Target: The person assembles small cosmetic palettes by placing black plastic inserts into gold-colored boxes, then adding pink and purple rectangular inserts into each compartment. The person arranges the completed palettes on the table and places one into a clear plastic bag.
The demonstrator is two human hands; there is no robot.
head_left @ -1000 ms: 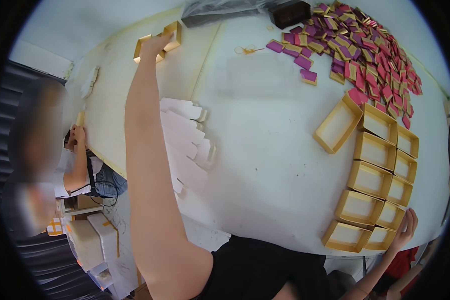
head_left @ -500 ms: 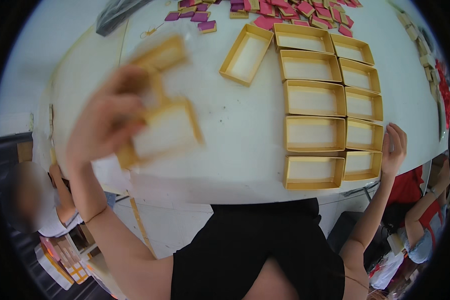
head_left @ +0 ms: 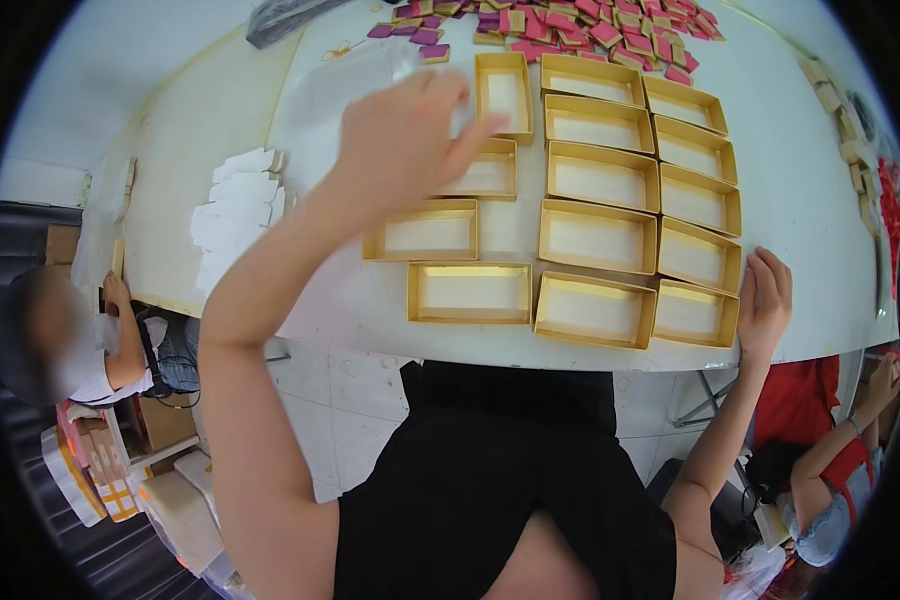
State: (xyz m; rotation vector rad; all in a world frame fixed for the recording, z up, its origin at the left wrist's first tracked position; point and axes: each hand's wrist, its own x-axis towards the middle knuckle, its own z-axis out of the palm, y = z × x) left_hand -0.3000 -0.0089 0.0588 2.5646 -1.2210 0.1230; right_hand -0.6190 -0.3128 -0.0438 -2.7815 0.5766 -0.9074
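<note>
Counter (head_left: pixel 270 130): white, broad, filling the upper part of the view; its near edge curves just ahead of the person's black top.
Gold trays (head_left: pixel 598 236): shallow open boxes with gold walls and white floors, laid edge to edge in rows across the middle and right of the counter.
Left arm: raised from the lower left, forearm slanting up and to the right, wrist bent over the counter.
Left hand (head_left: pixel 402 140): hovers above the left column of trays, fingers curled loosely together and pointing right, thumb tucked under; nothing can be seen in its hold. It hides part of one tray (head_left: pixel 485 175); whether it touches that tray I cannot tell.
Right arm: reaches up along the right side, elbow low.
Right hand (head_left: pixel 765 300): lies flat at the counter's near edge, fingers spread and open, holding nothing, touching the side of the nearest right-hand tray (head_left: pixel 695 312).
White card pieces (head_left: pixel 238 200): a loose pile on the counter's left part, well apart from the trays.
Purple and pink packets (head_left: pixel 560 22): a scatter at the far edge, beyond the trays.
</note>
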